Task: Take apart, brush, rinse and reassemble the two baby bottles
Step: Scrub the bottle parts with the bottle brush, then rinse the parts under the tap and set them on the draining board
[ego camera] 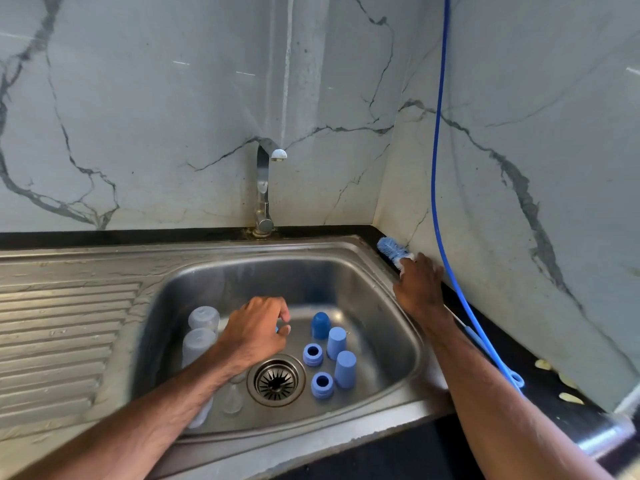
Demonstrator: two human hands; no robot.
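Left hand point(254, 332): in the sink point(346, 268), fingers curled, a blue sliver at the tips, so the hold is unclear.
Right hand point(420, 285): fingers closed over the brush point(391, 249) on the counter point(540, 386), 2 o'clock of the drain point(276, 380).
Bottles point(199, 344): two clear bodies, upended, 9 o'clock of the drain.
Caps point(336, 342), rings point(312, 355): blue, 3 o'clock.
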